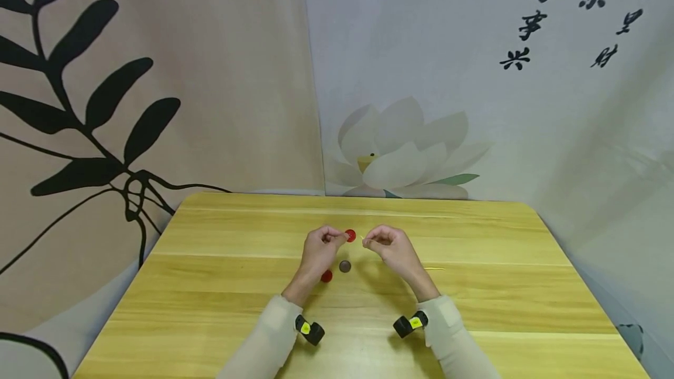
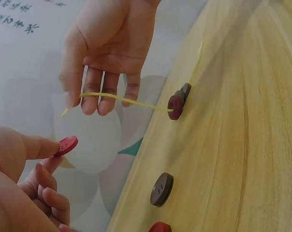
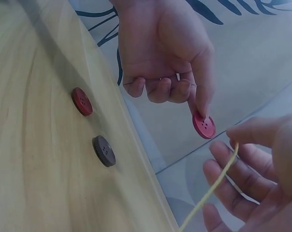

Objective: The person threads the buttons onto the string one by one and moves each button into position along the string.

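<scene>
Buttons: one red [image 1: 350, 235] pinched, one red [image 1: 327, 276], one brown [image 1: 344, 266] on table

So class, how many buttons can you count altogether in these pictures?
5: one pinched in the left hand, red button; brown and red loose on the table; two on the yellow thread and. More may be hidden.

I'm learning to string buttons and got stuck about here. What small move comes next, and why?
Probably bring the yellow cord tip to a hole in the red button. The left hand pinches that button in the air, the right hand pinches the cord just beside it, and other buttons already sit on the cord.
</scene>
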